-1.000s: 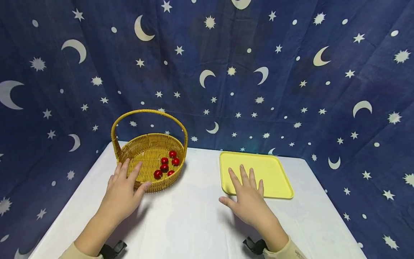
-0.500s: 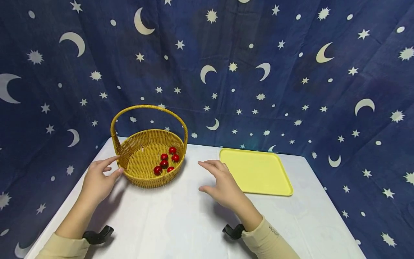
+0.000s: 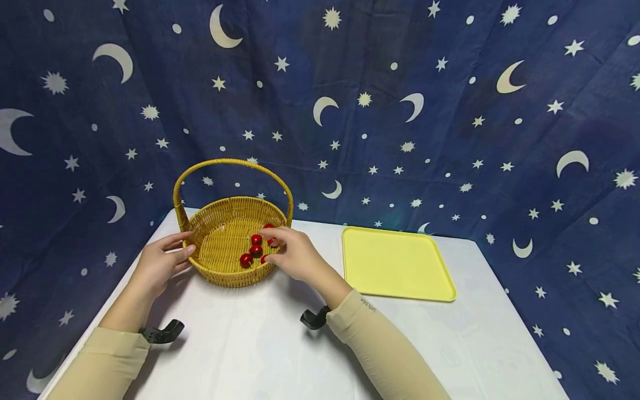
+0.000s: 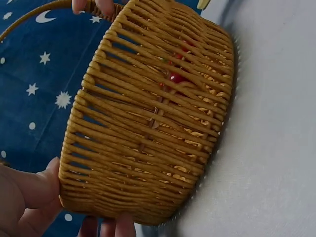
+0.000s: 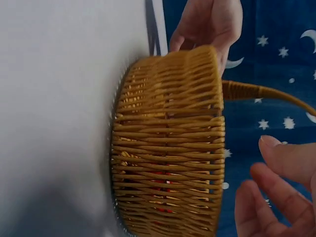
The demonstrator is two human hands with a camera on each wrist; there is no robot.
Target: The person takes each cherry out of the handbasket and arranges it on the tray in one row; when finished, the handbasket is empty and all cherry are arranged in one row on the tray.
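Gripping left side of basket [image 3: 227,278]: left hand [image 3: 152,266] | right hand [image 3: 298,256] over right rim, thumb-fingers apart, nothing held | red fruits [image 3: 256,250] inside basket | looks early, no fruit lifted yet

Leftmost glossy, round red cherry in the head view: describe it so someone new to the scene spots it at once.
On the white table, left of centre, stands a round golden-brown wicker basket with an arched handle. In its right half lie several glossy red cherries. The leftmost red cherry sits near the front rim, with no cherry further left.
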